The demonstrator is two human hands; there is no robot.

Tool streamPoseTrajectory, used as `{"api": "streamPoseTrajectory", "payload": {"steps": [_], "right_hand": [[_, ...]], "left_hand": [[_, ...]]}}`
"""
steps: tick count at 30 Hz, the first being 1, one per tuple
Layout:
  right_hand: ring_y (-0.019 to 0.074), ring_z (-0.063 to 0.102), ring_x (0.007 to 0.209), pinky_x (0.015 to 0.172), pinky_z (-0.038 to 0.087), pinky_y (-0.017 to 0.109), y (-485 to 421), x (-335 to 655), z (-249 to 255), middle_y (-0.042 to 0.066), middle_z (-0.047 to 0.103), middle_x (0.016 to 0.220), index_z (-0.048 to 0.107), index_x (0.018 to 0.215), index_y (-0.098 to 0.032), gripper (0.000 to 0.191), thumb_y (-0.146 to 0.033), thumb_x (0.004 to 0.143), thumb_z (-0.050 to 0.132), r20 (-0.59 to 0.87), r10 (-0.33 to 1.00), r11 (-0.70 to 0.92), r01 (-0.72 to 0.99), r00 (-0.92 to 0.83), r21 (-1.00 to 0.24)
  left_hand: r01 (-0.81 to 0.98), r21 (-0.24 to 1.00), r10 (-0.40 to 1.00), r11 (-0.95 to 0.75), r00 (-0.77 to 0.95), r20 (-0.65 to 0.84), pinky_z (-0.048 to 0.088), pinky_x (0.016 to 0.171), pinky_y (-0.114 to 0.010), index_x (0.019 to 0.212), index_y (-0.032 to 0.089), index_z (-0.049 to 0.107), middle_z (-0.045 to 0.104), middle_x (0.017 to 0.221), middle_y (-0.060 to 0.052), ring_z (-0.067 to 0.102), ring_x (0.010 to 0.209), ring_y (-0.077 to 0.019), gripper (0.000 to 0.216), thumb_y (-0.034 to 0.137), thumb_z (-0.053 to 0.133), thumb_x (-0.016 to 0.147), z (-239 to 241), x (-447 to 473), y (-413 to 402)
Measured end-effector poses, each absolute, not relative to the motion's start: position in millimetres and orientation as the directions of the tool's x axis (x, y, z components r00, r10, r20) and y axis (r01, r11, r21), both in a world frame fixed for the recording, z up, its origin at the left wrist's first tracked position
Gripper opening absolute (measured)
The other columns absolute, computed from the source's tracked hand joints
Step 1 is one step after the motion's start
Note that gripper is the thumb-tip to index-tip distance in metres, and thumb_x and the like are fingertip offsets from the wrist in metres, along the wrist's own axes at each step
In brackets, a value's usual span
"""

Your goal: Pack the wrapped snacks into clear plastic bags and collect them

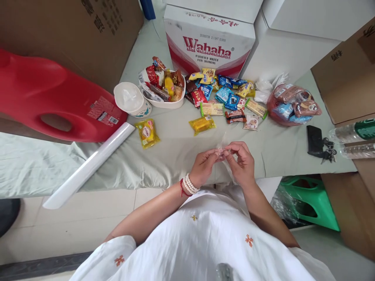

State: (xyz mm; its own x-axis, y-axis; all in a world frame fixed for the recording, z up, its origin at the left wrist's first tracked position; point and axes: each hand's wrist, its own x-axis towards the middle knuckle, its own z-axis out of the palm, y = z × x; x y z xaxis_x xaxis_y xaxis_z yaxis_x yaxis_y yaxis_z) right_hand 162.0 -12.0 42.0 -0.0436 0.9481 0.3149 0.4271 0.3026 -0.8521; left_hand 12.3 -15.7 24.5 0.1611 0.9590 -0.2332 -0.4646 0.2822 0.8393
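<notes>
Both hands meet above the table's front edge, pinching a thin clear plastic bag [227, 166] between thumbs and fingertips. My left hand [204, 166], with beaded bracelets at the wrist, grips it from the left. Opposite it, my right hand [241, 164] is closed on the same film. The bag looks crumpled at the fingertips, and whether anything is inside cannot be made out. Just beyond the hands lies a yellow-wrapped snack [202, 125]; another yellow packet [147, 133] is farther left. A loose pile of wrapped snacks [212, 109] spreads behind them.
A white tub of snacks [172, 104] and a paper cup [129, 97] stand at the back left. A red jug [67, 101] and a white roll [90, 166] lie left. To the right are a filled snack bag [293, 105], keys [328, 150] and bottles [351, 132]. Boxes [209, 47] line the back.
</notes>
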Motion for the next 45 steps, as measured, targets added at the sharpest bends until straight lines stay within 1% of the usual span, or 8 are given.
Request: {"api": "streamPoseTrajectory", "payload": {"steps": [7, 13, 21, 25, 30, 36, 40, 45], "right_hand": [[0.0252, 0.057, 0.112, 0.096, 0.051, 0.045, 36, 183, 85, 0.01, 0.059, 0.125, 0.075, 0.126, -0.033, 0.029, -0.037, 0.098, 0.068, 0.34, 0.845, 0.522, 0.497, -0.413, -0.693], [0.0228, 0.055, 0.101, 0.094, 0.047, 0.044, 80, 186, 94, 0.008, 0.063, 0.12, 0.082, 0.098, -0.031, 0.017, -0.04, 0.098, 0.069, 0.208, 0.691, 0.625, 0.427, -0.693, -0.653], [0.0188, 0.061, 0.095, 0.082, 0.049, 0.036, 79, 185, 69, 0.005, 0.066, 0.104, 0.084, 0.096, -0.031, 0.018, -0.044, 0.096, 0.072, 0.261, 0.816, 0.456, 0.296, -0.516, -0.839], [0.0127, 0.055, 0.069, 0.06, 0.042, 0.027, 75, 179, 59, 0.003, 0.065, 0.088, 0.082, 0.096, -0.025, 0.021, -0.044, 0.092, 0.075, 0.121, 0.914, 0.243, 0.285, -0.386, -0.927], [0.0106, 0.044, 0.06, 0.056, 0.035, 0.025, 76, 172, 60, -0.001, 0.06, 0.074, 0.077, 0.09, -0.022, 0.022, -0.044, 0.088, 0.076, -0.041, 0.94, 0.042, 0.234, -0.339, -0.971], [0.0088, 0.04, 0.057, 0.053, 0.03, 0.023, 82, 164, 64, -0.004, 0.056, 0.069, 0.066, 0.076, -0.02, 0.019, -0.037, 0.077, 0.075, -0.278, 0.883, -0.276, 0.059, -0.378, -0.959], [0.007, 0.029, 0.052, 0.049, 0.021, 0.023, 85, 161, 70, -0.006, 0.048, 0.065, 0.064, 0.076, -0.02, 0.025, -0.04, 0.073, 0.078, -0.35, 0.9, -0.363, -0.005, -0.261, -0.932], [0.0073, 0.025, 0.052, 0.046, 0.019, 0.023, 82, 163, 77, -0.006, 0.046, 0.065, 0.062, 0.08, -0.022, 0.037, -0.05, 0.071, 0.083, -0.301, 0.944, -0.309, -0.04, -0.138, -0.95]], "left_hand": [[-0.076, 0.994, 0.982, 0.082, 0.179, -0.067, 0.055, 0.09, -0.034, 0.09, 0.018, 0.08, 0.08, 0.091, -0.005, 0.073, 0.091, -0.0225, 0.031, 0.039, 0.057, 0.095, 36, 2, -2], [0.053, 0.997, 0.98, 0.056, 0.188, -0.065, 0.051, 0.07, -0.03, 0.065, 0.018, 0.068, 0.062, 0.06, 0.001, 0.059, 0.062, -0.0168, 0.037, 0.039, 0.054, 0.093, 42, -1, 7], [-0.249, 0.939, 0.962, 0.237, 0.197, -0.19, 0.058, 0.094, -0.04, 0.078, 0.017, 0.077, 0.08, 0.085, -0.008, 0.074, 0.087, -0.0251, 0.032, 0.042, 0.059, 0.088, 39, -4, 20], [-0.069, 0.983, 0.981, 0.17, 0.111, -0.162, 0.058, 0.086, -0.034, 0.089, 0.018, 0.079, 0.079, 0.088, -0.007, 0.072, 0.085, -0.0213, 0.031, 0.044, 0.064, 0.09, 37, -4, 26], [0.204, 0.979, 0.994, -0.027, -0.098, 0.048, 0.05, 0.061, -0.023, 0.088, 0.02, 0.078, 0.072, 0.083, -0.005, 0.064, 0.075, -0.0155, 0.019, 0.037, 0.069, 0.09, 37, -7, 28], [0.6, 0.645, 0.847, -0.472, 0.107, 0.521, 0.048, 0.064, -0.027, 0.087, 0.021, 0.073, 0.065, 0.075, -0.003, 0.058, 0.07, -0.015, 0.016, 0.016, 0.06, 0.093, 53, -7, 12], [0.576, 0.524, 0.744, -0.628, 0.245, 0.622, 0.047, 0.064, -0.028, 0.094, 0.021, 0.07, 0.066, 0.077, -0.003, 0.056, 0.067, -0.0149, 0.013, 0.011, 0.061, 0.091, 59, -16, 7], [0.527, 0.683, 0.838, -0.506, 0.116, 0.532, 0.052, 0.067, -0.027, 0.101, 0.023, 0.071, 0.067, 0.083, -0.002, 0.062, 0.075, -0.0142, 0.016, 0.014, 0.06, 0.095, 64, -42, 9]]}}
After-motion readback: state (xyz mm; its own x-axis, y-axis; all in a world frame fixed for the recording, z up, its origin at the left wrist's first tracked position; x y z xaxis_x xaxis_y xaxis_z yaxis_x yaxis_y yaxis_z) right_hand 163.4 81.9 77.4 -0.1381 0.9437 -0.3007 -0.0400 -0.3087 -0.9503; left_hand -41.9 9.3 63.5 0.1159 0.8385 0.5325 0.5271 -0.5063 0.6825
